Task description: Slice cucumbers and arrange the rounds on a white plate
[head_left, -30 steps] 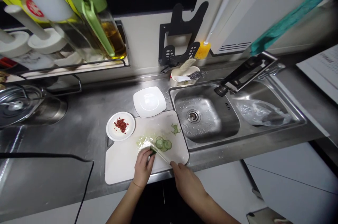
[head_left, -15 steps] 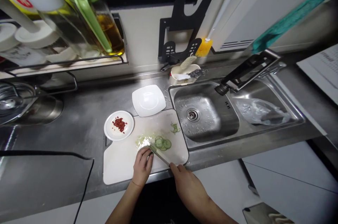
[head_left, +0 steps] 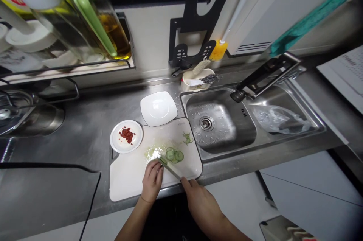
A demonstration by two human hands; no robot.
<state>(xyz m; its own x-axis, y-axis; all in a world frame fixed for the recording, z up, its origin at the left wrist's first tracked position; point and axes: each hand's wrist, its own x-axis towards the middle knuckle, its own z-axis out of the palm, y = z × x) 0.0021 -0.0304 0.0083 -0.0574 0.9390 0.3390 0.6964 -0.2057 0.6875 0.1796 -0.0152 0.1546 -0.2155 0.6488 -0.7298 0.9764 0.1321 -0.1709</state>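
Observation:
My right hand (head_left: 200,197) is closed around the handle of a knife (head_left: 172,171), its blade slanting up and left over the white cutting board (head_left: 127,178). At the blade's tip, the curled fingers of my left hand (head_left: 152,178) press on a piece of cucumber (head_left: 162,160), which they mostly cover. Several round cucumber slices (head_left: 178,156) lie overlapping just right of the blade. Thin green peelings (head_left: 187,138) sit near the board's right edge. Wet, pale green residue (head_left: 153,152) shines on the board beyond my left hand.
A round plate with chopped red pieces (head_left: 127,135) overlaps the board's upper left corner. Behind the board is a white square plate (head_left: 159,108). The sink (head_left: 218,123) lies right, with a black faucet (head_left: 255,78) and a plastic bag (head_left: 279,119). A bottle rack (head_left: 68,69) hangs upper left.
The view has shifted very slightly. Both hands stay at the board; the knife blade has tilted a little beside the cucumber, showing more of its cut piece.

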